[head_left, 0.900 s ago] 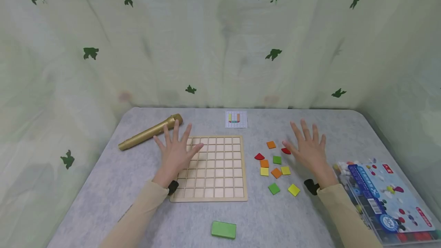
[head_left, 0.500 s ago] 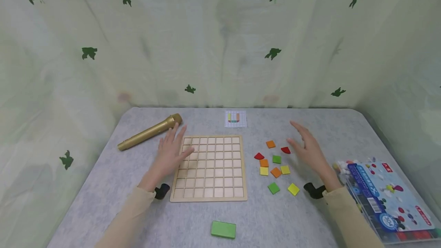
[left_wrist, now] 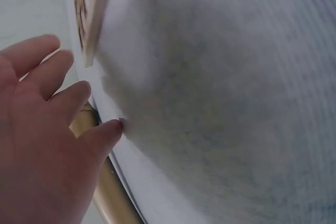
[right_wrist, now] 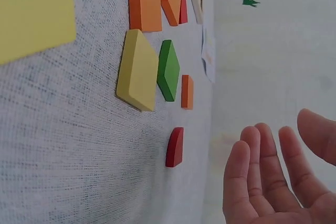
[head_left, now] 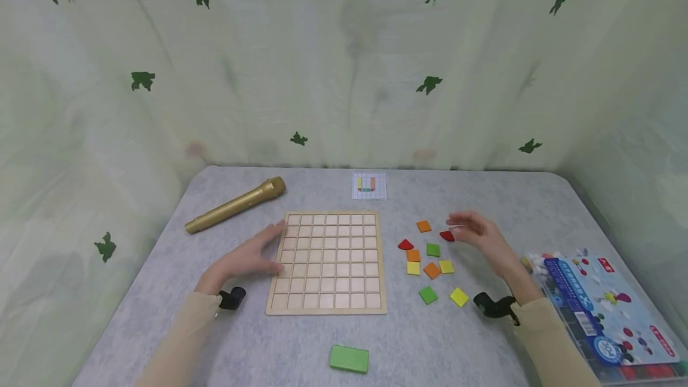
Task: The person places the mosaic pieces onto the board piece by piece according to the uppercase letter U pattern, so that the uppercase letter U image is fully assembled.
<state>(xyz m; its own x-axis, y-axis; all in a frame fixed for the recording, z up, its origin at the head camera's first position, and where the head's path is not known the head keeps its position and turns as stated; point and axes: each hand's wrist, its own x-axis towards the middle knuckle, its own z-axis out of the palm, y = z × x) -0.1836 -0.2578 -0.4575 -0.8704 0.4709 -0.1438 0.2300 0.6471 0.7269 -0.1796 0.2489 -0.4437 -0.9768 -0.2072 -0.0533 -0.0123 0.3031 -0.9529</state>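
Note:
My left hand is at the left side of a wooden grid board, thumb and fingers spread, fingertips right at its edge in the head view. In the left wrist view its fingers bend slightly with nothing between them. My right hand hovers above the table with relaxed fingers, overlapping a red quarter-round piece in the head view. The right wrist view shows that red piece lying on the cloth, apart from the fingers. Several orange, green and yellow square tiles and another red piece lie between board and right hand.
Behind the board lies a small card with a coloured U-shaped pattern on a grid. A gold microphone rests at the back left. A green block is near the front. A clear box of parts with a blue printed cover stands at right.
My left hand has moved left and nearer from over the board to its left edge. My right hand has turned sideways, its spread fingers coming together near the red piece.

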